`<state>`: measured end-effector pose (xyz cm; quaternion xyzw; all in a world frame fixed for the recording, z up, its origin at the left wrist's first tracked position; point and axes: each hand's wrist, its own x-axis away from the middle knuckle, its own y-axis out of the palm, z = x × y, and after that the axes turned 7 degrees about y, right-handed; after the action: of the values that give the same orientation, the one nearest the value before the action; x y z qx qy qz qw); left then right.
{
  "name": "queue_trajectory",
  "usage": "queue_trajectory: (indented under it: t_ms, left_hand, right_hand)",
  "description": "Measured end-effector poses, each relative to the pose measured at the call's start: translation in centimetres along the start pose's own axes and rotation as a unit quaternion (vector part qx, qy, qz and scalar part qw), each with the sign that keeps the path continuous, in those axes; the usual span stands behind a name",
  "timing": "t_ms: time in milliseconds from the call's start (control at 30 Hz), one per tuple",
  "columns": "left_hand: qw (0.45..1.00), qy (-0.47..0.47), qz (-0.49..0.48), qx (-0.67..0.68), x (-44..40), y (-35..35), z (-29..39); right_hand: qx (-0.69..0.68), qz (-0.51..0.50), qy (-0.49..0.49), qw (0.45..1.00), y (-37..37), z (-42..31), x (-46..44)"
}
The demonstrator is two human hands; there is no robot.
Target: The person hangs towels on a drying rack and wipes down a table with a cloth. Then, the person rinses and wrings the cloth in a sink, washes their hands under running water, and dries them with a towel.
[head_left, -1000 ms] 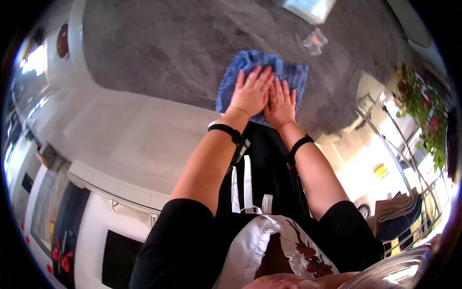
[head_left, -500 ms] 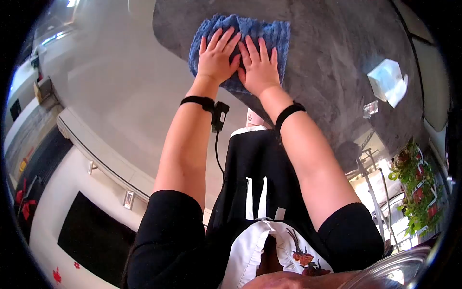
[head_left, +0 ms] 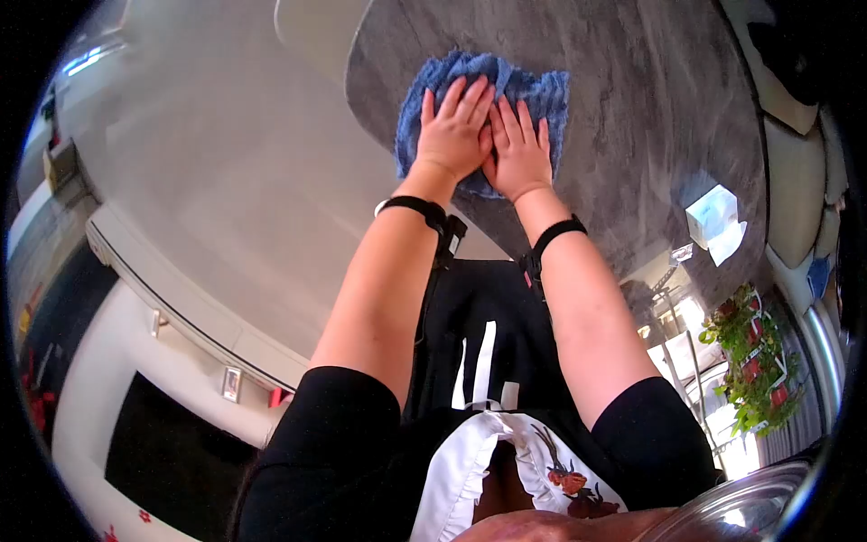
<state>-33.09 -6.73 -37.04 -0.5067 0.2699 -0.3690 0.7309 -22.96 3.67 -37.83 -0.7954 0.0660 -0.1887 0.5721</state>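
Observation:
A blue ribbed towel (head_left: 558,99) lies crumpled on the grey marbled tabletop (head_left: 650,117), close to its rounded left end. My left hand (head_left: 453,135) rests flat on the towel with its fingers spread. Beside it, my right hand (head_left: 522,154) presses on the towel's lower right part, fingers stretched out. The thumbs meet or nearly meet between the hands. Folds of cloth stand up ahead of the fingertips. Black straps circle both wrists, and a small black device (head_left: 452,237) sits at the left one.
On the right part of the tabletop are an opened white box (head_left: 713,215) and a small clear wrapper (head_left: 682,254). Pale seats (head_left: 804,172) line the far right side. Green plants (head_left: 754,361) stand at lower right. Pale floor (head_left: 208,163) stretches to the left.
The whole view has shifted, so the table and box appear farther right and lower. My hands have come closer together on the towel, which looks more bunched.

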Motion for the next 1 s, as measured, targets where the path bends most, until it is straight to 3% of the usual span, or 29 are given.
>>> queue_trajectory:
  t_ms: [467, 633, 767, 867, 1000]
  left_hand:
    - [0.959, 0.226, -0.166, 0.030, -5.5, -1.9, -3.8]
    - [0.925, 0.309, -0.219, -0.019, -12.0, -2.7, -6.0]
    - [0.917, 0.324, -0.229, -0.051, -18.9, -2.8, -6.5]
    - [0.943, 0.294, -0.153, -0.041, -23.8, -1.4, -6.4]
    - [0.945, 0.294, -0.137, -0.050, -29.0, -1.0, -5.4]
  right_hand:
    - [-0.062, -0.004, 0.188, 0.980, -0.7, -2.2, -0.3]
    - [-0.052, 0.004, 0.298, 0.953, -1.1, -4.1, -5.1]
    - [-0.079, 0.069, 0.322, 0.941, -2.2, -2.8, -11.5]
    - [-0.090, 0.123, 0.290, 0.945, -4.3, 1.1, -16.3]
    - [-0.071, 0.110, 0.294, 0.947, -6.6, 4.6, -19.9]
